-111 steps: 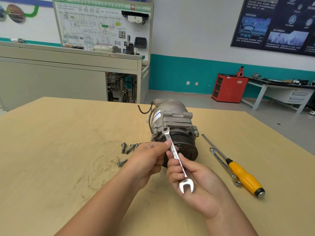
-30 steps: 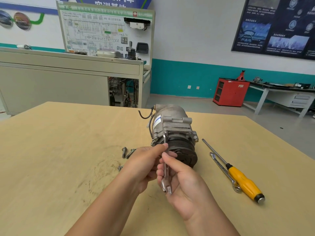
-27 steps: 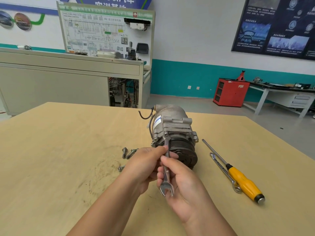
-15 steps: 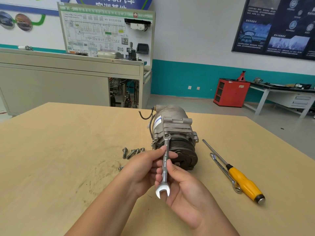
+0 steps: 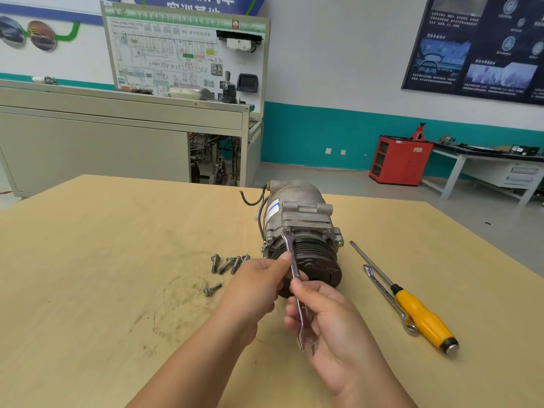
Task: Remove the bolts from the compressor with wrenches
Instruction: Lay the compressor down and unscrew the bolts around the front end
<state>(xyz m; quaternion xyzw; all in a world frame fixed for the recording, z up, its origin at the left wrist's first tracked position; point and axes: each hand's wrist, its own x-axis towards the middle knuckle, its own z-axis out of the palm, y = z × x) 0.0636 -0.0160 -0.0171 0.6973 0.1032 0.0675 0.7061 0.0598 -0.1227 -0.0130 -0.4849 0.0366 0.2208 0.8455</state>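
Compressor [image 5: 297, 207] stands mid-table [image 5: 88, 260], pulley toward the viewer. Wrench [image 5: 294, 267]: ring end set on the housing just above the pulley's left side; long axis runs down and slightly right toward the viewer, open end by the right palm. Left hand [image 5: 253, 290] pinches the mid-shaft; right hand [image 5: 329, 319] curls round the lower shaft. Loose bolts [image 5: 215, 262] lie left of the compressor.

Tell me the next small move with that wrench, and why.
Probably swing the wrench through a short loosening stroke. Its far end appears seated on a bolt at the compressor front, the left hand and right hand both hold it, and loose bolts lie on the table.
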